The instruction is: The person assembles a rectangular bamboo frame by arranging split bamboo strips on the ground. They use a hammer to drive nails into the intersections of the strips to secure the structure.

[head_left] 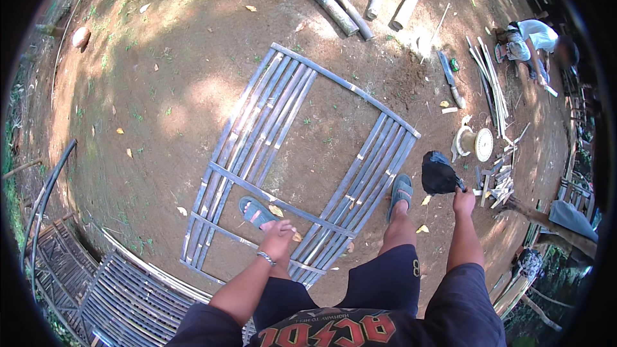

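One black bag [439,173] is clamped in the right hand [463,202], whose fingers close on its bunched edge while the rest spreads ahead and to the left of that grip. From where I stand it looks light and limp, probably thin plastic, apt to flap or slip, so the gathered edge seems the surest hold. It is dark all over, creased, with a faint sheen and an uneven outline. Well left of that grip, the left hand [278,236] has its fingers bent close together; I can't tell whether they hold anything. Under and beyond the left hand, a bamboo frame [276,200] lies on the earth, two banks of slats joined by crosspieces; it looks stiff and probably better lifted by the rails than by one slat. Ahead and right of the bag's grip sits a pale spool [482,145].
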{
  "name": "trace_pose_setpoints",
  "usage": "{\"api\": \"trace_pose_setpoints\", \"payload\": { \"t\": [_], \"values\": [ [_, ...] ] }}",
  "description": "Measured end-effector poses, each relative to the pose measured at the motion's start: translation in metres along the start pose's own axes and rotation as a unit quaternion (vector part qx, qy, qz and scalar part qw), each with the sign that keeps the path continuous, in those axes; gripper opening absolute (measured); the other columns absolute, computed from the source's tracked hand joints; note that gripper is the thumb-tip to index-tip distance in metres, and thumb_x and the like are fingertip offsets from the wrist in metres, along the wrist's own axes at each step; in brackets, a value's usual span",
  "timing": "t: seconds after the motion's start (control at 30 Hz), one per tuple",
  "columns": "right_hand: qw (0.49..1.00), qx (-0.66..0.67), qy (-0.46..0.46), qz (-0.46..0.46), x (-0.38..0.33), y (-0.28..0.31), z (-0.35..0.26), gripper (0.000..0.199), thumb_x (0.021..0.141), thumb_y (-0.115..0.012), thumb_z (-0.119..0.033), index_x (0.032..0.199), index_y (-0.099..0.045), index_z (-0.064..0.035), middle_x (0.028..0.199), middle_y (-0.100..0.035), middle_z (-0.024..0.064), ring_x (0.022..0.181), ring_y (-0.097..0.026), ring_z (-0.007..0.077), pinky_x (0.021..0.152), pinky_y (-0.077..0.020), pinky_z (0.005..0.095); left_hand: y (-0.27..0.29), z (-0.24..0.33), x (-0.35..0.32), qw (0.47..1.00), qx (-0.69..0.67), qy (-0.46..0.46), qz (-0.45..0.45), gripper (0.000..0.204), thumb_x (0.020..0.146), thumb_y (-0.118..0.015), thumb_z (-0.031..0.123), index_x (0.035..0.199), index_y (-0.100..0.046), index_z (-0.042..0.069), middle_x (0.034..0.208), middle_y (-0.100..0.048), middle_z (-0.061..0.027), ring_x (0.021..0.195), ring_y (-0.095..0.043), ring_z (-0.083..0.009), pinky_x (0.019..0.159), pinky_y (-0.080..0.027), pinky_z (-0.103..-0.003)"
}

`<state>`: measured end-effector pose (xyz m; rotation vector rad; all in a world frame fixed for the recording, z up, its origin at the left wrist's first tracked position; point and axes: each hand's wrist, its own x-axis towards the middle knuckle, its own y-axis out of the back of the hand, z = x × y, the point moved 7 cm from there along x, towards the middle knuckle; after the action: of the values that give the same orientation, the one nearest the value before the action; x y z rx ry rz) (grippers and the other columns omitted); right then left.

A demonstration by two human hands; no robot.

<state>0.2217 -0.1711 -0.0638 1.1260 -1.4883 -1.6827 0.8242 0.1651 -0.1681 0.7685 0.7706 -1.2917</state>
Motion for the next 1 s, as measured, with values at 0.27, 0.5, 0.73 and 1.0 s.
{"api": "trace_pose_setpoints", "payload": {
  "t": [0.27, 0.5, 0.73, 1.0],
  "values": [
    [0.985, 0.168, 0.015, -0.035, 0.029, -0.002, -0.183, 0.02, 0.09, -0.073, -0.021, 0.084, -0.066, -0.0029, 0.07, -0.066, 0.0094, 0.066, -0.061, 0.0192, 0.066, -0.0483, 0.0373, 0.31, -0.042, -0.049, 0.922, 0.203, 0.132, 0.302, 0.049, 0.095, -0.07, 0.031, 0.131, -0.061, -0.002, 0.108, -0.074, -0.0178, 0.099, -0.071, -0.027, 0.09, -0.054, -0.037],
    [0.966, 0.214, 0.101, -0.102, 0.111, -0.102, -0.329, 0.022, 0.089, -0.075, -0.025, 0.09, -0.07, -0.0028, 0.075, -0.068, 0.0131, 0.071, -0.065, 0.0238, 0.071, -0.0509, 0.0386, 0.306, -0.08, -0.123, 0.897, 0.17, 0.283, 0.295, 0.05, 0.092, -0.073, 0.033, 0.126, -0.064, -0.001, 0.107, -0.075, -0.0169, 0.099, -0.072, -0.0271, 0.09, -0.054, -0.037],
    [0.948, 0.237, 0.161, -0.137, 0.192, -0.159, -0.445, 0.031, 0.092, -0.074, -0.033, 0.095, -0.07, -0.0019, 0.075, -0.068, 0.0119, 0.071, -0.066, 0.026, 0.071, -0.0509, 0.0401, 0.213, 0.011, 0.004, 0.936, 0.171, 0.206, 0.227, 0.046, 0.097, -0.069, 0.032, 0.129, -0.063, 0.0, 0.107, -0.072, -0.0125, 0.097, -0.066, -0.0227, 0.087, -0.052, -0.033],
    [0.966, 0.112, 0.207, -0.108, 0.188, -0.205, -0.428, 0.063, 0.095, -0.072, -0.035, 0.143, -0.053, -0.0004, 0.124, -0.069, 0.0183, 0.114, -0.066, 0.0315, 0.101, -0.0488, 0.0404, 0.016, 0.079, 0.154, 0.976, -0.154, 0.134, 0.073, 0.05, 0.097, -0.072, 0.027, 0.135, -0.057, -0.003, 0.121, -0.07, -0.0149, 0.109, -0.066, -0.021, 0.099, -0.051, -0.034]
  ]
}}
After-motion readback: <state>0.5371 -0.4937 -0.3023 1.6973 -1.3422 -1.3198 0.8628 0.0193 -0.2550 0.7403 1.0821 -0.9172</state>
